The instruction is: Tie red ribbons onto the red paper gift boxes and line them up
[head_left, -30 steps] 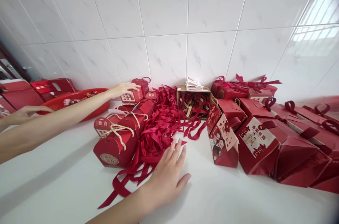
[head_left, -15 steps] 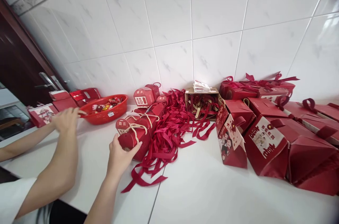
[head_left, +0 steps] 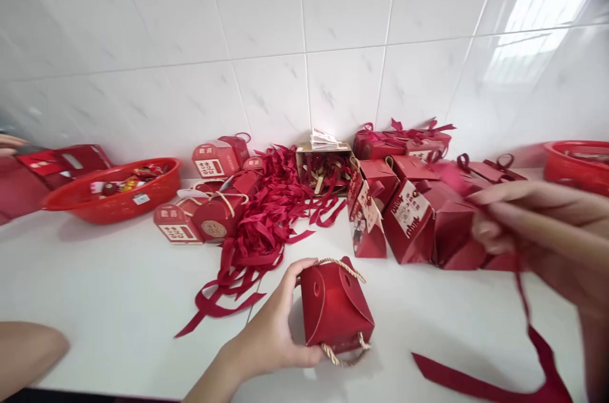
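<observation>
My left hand (head_left: 269, 333) grips the side of a small red gift box (head_left: 335, 308) with two twisted-rope handles, resting on the white table near the front. In my right hand (head_left: 542, 231), blurred by motion, a dark red ribbon (head_left: 476, 383) is pinched between the fingers, its tail hanging down to the table. Beyond the box lies a heap of loose red ribbons (head_left: 266, 219). Similar red boxes with rope handles (head_left: 214, 216) stand left of the heap.
Several larger red gift bags (head_left: 413, 225) stand at the back right. A cardboard box (head_left: 304, 165) holds more ribbons, with cards (head_left: 324, 138) on top. A red basin (head_left: 109, 200) of sweets stands left, another basin (head_left: 575, 165) right. Another person's arm (head_left: 28, 352) reaches in at left.
My left hand has carried a rope-handled gift box rightward, away from the group beside the ribbons. My right hand has come into view with a ribbon. The view has swung right.
</observation>
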Demonstrator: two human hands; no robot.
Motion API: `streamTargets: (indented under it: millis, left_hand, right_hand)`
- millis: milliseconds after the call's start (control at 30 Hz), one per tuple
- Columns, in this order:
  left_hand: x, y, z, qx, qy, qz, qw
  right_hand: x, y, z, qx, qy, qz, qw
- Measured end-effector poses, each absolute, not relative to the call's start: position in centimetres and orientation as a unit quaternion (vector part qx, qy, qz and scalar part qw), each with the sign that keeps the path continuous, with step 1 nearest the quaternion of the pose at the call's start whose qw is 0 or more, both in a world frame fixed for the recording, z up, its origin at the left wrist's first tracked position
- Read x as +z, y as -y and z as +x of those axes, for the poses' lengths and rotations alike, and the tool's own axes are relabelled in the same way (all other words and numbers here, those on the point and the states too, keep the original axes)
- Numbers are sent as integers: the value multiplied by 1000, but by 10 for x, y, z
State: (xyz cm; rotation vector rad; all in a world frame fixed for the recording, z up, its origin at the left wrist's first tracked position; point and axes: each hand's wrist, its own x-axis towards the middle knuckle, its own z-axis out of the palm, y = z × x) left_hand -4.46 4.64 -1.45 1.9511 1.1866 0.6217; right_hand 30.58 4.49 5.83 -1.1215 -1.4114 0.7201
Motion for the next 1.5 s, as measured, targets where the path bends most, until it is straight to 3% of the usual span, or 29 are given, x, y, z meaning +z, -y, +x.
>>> streamTargets:
  millis: [167,367,667,900,1067,1333,1500]
  left_hand:
    - [-5,-63,-43,184,-411,800,396]
    - [10,-88,-34,195,-342,810,434]
    - [5,-105,-11,188,-477,766,388]
    - [16,-82,-5,270,-459,798,282]
    - [26,-66,1,197,-459,821,276]
    - [26,-69,10,238,-458,794,322]
    - [21,-71,4,272,-431,780,364]
  right_hand:
    - [48,-42,278,475,597,-467,447]
    - [19,-29,271,536,576,-452,421]
    - [12,-34,264,565,563,-455,397]
    - [14,-37,259,567,572,-461,372]
    - [17,-40,252,568,578,-466,355]
    - [20,-38,239,547,614,-466,326]
    - [21,-41,238,382,707,-495,329]
